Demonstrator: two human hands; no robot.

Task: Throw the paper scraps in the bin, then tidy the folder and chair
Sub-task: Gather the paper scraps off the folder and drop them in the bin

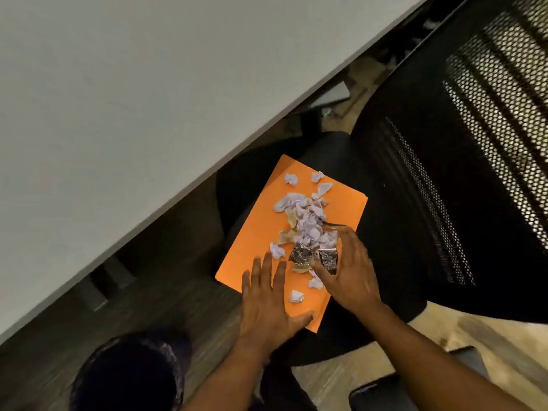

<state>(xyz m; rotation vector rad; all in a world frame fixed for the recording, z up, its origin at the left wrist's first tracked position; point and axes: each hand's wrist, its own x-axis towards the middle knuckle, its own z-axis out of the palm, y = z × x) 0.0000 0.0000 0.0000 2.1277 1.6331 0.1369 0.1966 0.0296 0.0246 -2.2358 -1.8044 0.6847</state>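
Observation:
An orange folder (258,232) lies flat on the seat of a black mesh office chair (444,179). Several white and pale purple paper scraps (305,215) are heaped on the folder, with a few loose ones around the pile. A crumpled silver foil wrapper (301,256) sits at the near end of the heap. My left hand (268,304) rests flat on the folder's near edge, fingers spread. My right hand (348,271) curls around the scraps and pinches a dark printed wrapper piece (327,261).
A grey desk top (124,93) fills the upper left, its edge running diagonally just beyond the chair seat. A dark round bin (127,378) stands at the lower left on the floor. Dark carpet lies below the desk, pale floor at the lower right.

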